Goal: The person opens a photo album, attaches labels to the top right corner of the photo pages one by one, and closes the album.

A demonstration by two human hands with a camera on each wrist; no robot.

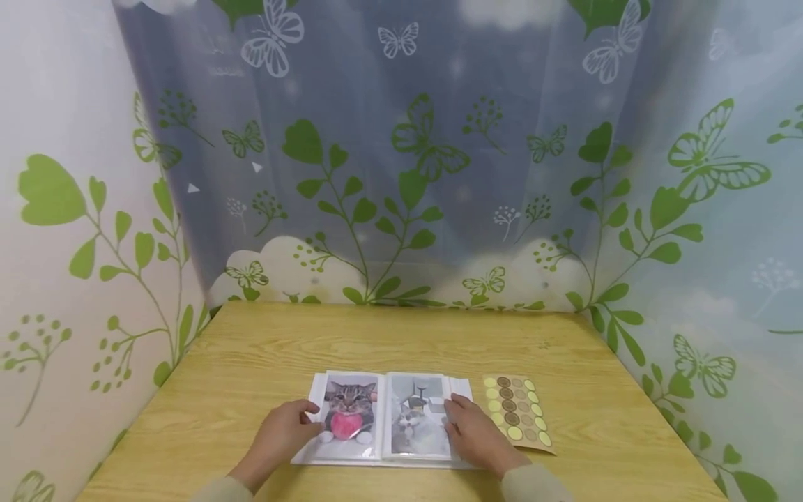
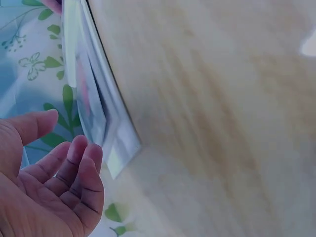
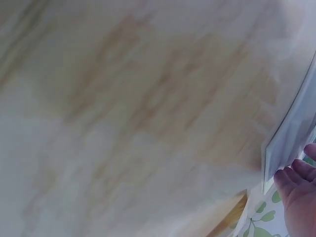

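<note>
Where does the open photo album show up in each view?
Head: the photo album is at bottom centre, between the left hand and right hand.
Left wrist: upper left, seen at a steep angle, slanting down toward the right.
Right wrist: at the right edge, partly cut off.
Shared landmark: the green leaf-print backdrop.

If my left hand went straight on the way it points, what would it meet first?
Probably the photo album, at its cat picture; whether your left hand touches it now is unclear.
</note>
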